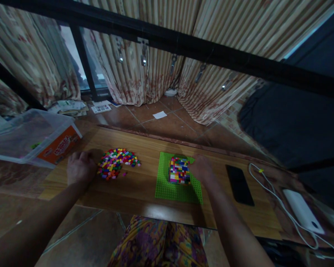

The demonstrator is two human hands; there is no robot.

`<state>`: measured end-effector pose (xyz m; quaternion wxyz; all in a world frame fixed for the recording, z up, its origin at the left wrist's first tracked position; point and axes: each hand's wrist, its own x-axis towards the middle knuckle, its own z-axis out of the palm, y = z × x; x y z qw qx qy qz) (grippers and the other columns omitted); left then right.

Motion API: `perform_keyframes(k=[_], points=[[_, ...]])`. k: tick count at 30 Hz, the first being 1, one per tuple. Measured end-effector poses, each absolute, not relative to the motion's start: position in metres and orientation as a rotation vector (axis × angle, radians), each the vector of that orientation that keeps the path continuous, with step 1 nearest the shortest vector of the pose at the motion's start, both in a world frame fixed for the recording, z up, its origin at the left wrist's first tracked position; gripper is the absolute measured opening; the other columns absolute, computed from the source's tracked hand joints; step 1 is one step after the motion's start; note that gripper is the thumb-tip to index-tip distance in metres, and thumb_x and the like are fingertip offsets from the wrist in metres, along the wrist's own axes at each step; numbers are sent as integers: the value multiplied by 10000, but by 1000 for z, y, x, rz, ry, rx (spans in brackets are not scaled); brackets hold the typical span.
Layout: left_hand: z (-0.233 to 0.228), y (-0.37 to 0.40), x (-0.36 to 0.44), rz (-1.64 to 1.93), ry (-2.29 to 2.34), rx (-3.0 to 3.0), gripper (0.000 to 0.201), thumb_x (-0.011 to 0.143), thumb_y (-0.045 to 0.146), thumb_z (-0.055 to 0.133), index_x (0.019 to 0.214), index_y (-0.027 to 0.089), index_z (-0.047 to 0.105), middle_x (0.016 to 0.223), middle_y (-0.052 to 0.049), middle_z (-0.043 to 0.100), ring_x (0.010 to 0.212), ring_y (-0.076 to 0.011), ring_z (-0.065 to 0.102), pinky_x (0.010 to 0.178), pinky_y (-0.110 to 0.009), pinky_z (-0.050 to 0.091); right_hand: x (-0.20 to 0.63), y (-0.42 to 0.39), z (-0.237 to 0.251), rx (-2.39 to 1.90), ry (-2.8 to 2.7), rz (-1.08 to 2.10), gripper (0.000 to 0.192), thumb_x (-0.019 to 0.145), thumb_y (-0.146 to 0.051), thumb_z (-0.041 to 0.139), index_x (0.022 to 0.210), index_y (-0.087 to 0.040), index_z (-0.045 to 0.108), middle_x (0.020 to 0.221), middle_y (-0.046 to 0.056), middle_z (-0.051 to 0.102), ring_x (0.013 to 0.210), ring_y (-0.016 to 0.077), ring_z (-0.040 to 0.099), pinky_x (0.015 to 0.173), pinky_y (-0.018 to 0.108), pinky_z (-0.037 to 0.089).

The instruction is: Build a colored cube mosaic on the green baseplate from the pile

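Observation:
My left hand [81,167] rests at the left of the wooden board, fingers curled under so that anything inside is hidden. Just right of it lies a loose pile of small coloured building bricks [111,163], with one pink brick [124,174] a little apart. A green studded baseplate [163,189] carries a block of multicoloured bricks [179,171], packed tightly together. At the block's upper right edge is my right hand [202,167], fingers closed and pointing at the bricks. Its fingertips are dim and blurred, and I cannot make out what they hold.
A clear plastic box with an orange label [62,146] stands at the far left. Right of the baseplate lies a black phone [239,185], then a white power bank [303,210] with a white cable [278,198]. A dark metal bar [183,42] crosses beyond the board.

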<state>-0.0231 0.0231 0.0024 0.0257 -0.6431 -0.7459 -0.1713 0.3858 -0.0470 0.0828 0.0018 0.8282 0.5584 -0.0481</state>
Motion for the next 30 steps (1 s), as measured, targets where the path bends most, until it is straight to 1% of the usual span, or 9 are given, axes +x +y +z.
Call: perform_keyframes(k=[3,6,8,11,14,18,22,25,30], points=[[3,23,-23,-525,-2318,-1989,386,846,248,388,1100,115,646,1106,-157,582,1075,-295,514,967,-433,437,392,-42,85,2554,1765,-184,264,735,-128,609,973,-102,722,979,173,733,943,287,686,795,322,480],[5,23,-22,-497,-2311,-1995,400,855,245,372,1109,100,644,1112,-172,582,1092,-301,510,972,-430,433,394,-40,86,2545,1761,-203,207,723,-131,631,901,-110,735,937,161,740,913,284,694,777,317,482],[7,23,-20,-471,-2322,-1997,410,863,244,360,1118,87,640,1123,-185,580,1086,-301,515,960,-425,436,392,-41,86,2565,1757,-200,206,736,-138,633,912,-104,733,939,166,740,923,285,694,786,317,482],[8,23,-19,-468,-2354,-1983,406,869,252,367,1125,91,638,1142,-184,578,1082,-300,519,935,-422,446,385,-48,82,2625,1756,-165,280,786,-142,602,1043,-87,697,971,174,734,955,282,690,816,321,477],[7,22,-20,-484,-2348,-1997,399,870,262,385,1129,93,637,1153,-181,577,1105,-302,509,940,-423,444,378,-60,76,2730,1744,-153,376,850,-169,561,1214,-89,607,934,145,743,922,263,703,803,319,478],[7,21,-20,-485,-2311,-2016,399,872,242,381,1136,88,638,1144,-180,580,1104,-295,509,955,-417,437,377,-77,69,2872,1801,-257,449,877,-241,572,1306,-116,536,885,98,756,908,252,707,786,307,474],[10,20,-19,-454,-2316,-2020,407,884,234,372,1161,82,628,1147,-191,578,1099,-300,510,950,-425,440,383,-92,68,2939,1811,-300,394,882,-227,520,1258,-134,594,846,88,758,867,249,710,771,311,473],[11,19,-19,-457,-2333,-2018,406,892,236,370,1163,75,624,1164,-194,569,1116,-307,501,947,-427,439,382,-104,68,3022,1857,-306,374,867,-228,506,1208,-143,636,860,92,759,852,253,705,760,322,475],[10,19,-20,-498,-2301,-2054,385,909,228,349,1128,67,621,1138,-166,561,1094,-281,503,948,-404,424,364,-114,69,3178,2038,-331,355,872,-326,488,1122,-158,676,905,100,755,797,232,699,727,317,479]])
